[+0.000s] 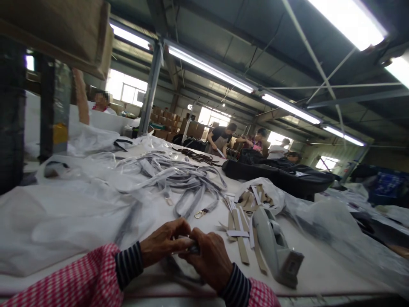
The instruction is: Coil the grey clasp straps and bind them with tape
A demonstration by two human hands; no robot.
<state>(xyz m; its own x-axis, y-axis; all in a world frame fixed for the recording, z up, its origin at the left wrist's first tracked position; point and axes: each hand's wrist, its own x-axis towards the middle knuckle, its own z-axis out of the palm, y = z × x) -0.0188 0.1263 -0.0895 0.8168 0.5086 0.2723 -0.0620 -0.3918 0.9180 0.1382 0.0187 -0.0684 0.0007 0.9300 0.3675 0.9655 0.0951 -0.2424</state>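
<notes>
Left grip [164,242] and right grip [211,256] are pinching a grey strap [194,248] between them, its blurred length showing just below.

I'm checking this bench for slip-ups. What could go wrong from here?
The grey straps lie in a loose tangle, so pulling one might drag others along. The tan strips lie close beside the grey tape dispenser, so a bump there could scatter them.

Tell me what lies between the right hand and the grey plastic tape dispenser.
In the head view, flat tan strips and narrow white strips lie on the white tabletop between the bare right hand and the grey tape dispenser.
</notes>
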